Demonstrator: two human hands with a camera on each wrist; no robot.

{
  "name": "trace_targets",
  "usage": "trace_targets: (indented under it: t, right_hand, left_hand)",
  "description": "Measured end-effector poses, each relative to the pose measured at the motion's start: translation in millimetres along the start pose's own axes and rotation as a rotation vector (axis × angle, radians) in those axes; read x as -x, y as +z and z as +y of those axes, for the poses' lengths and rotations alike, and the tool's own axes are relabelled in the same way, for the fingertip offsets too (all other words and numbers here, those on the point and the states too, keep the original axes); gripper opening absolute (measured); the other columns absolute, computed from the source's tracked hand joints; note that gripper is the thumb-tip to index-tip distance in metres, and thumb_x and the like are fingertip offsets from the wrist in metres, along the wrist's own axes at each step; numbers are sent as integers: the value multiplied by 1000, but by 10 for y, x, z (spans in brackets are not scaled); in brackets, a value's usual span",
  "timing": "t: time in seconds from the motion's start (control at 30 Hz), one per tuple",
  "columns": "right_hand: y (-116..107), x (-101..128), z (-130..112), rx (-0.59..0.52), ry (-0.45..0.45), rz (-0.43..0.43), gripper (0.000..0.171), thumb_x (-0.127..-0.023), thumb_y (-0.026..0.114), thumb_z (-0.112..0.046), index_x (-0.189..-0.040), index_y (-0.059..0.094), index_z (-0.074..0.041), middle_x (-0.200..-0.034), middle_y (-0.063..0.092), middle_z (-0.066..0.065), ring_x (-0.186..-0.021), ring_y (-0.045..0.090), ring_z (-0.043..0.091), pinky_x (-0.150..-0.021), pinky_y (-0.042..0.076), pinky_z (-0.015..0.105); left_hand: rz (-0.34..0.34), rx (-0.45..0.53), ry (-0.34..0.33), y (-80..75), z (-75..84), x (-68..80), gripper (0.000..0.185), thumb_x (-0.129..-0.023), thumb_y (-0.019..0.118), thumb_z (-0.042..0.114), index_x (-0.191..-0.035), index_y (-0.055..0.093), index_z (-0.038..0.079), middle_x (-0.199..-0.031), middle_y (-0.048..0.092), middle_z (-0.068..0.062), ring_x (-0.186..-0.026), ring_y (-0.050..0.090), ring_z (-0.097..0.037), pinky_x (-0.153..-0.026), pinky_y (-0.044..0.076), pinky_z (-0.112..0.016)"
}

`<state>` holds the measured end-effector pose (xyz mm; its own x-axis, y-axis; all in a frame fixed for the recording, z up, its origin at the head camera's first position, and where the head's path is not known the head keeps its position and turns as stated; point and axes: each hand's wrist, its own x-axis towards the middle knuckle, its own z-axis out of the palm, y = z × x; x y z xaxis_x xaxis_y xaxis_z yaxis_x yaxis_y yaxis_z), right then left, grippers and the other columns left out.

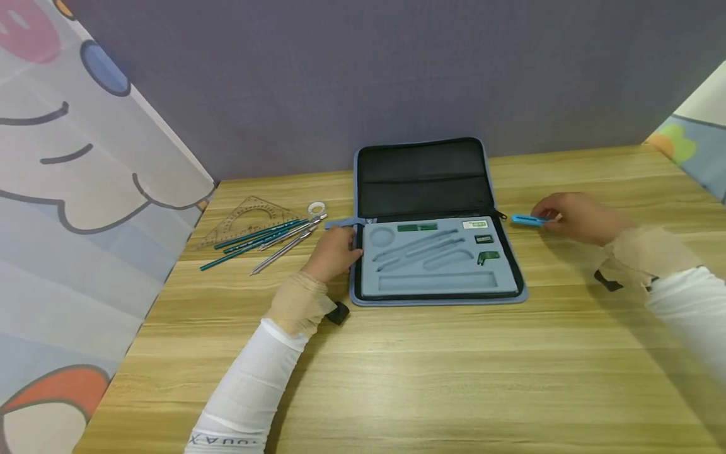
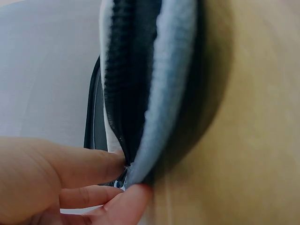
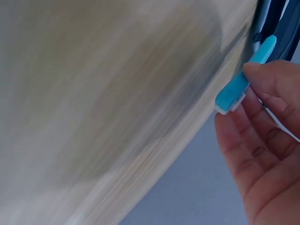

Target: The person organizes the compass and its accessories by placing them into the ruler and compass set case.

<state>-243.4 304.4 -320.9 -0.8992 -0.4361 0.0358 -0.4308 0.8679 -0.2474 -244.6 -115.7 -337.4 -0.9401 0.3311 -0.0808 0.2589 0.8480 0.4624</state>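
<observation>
Evidently a packing step: the blue eraser [image 1: 530,219], pinched in the right hand [image 1: 578,217], hovers at three o'clock of the open case [image 1: 439,296], whose nine-o'clock edge the left hand [image 1: 334,252] pinches; next likely needs aiming for a foam slot.

Study nook — wooden desk [image 1: 431,378], cartoon-print partitions [image 1: 85,208], geometry set [image 1: 437,252]

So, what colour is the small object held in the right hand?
Bright blue object, pinched by the right hand; clearest in the right wrist view.
</observation>
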Motion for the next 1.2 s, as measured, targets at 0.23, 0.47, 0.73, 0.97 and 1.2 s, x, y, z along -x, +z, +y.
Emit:
trace_targets:
  t: [0.23, 0.47, 0.73, 0.97, 1.2]
  right_hand:
    - [8, 2, -178, -23, -40, 28, 21, -78, 67, 8, -98, 66, 2, -91, 66, 7, -82, 62, 23, -69, 51, 34]
    - [8, -11, -367, -50, -106, 58, 23, -78, 68, 8, -98, 67, -2, -92, 65, 4, -81, 62, 21, -66, 52, 32]
    - [53, -43, -599, -58, -240, 102, 28, -75, 73, 6, -99, 68, -8, -94, 65, -1, -77, 60, 14, -61, 51, 29]
    - [53, -98, -810, -117, -294, 55, 25, -78, 71, 4, -99, 68, -11, -96, 64, -3, -76, 54, 7, -60, 47, 27]
    - [96, -143, -946, -149, -311, 2, 26, -78, 71, 5, -100, 69, -10, -97, 63, -1, -78, 56, 7, -62, 49, 26]
  left_hand:
    - [1, -1, -4, -8, 9, -4, 16, -89, 64, 12, -94, 61, -3, -79, 56, -13, -46, 60, -13, -55, 49, -25]
    - [3, 10, 5, 0, -1, -2, 14, -89, 64, 11, -91, 61, -2, -69, 54, -10, -44, 59, -13, -49, 48, -24]
    - [9, 12, 4, -6, -10, 3, 14, -89, 64, 11, -91, 61, -2, -65, 53, -8, -43, 58, -13, -47, 47, -23]
    - [11, 21, 7, -11, -3, 5, 15, -89, 65, 10, -94, 61, -3, -69, 53, -10, -44, 59, -14, -46, 48, -23]
    - [7, 21, 3, 13, -5, 7, 23, -89, 64, 10, -104, 61, -7, -84, 59, -16, -45, 59, -14, -49, 49, -23]
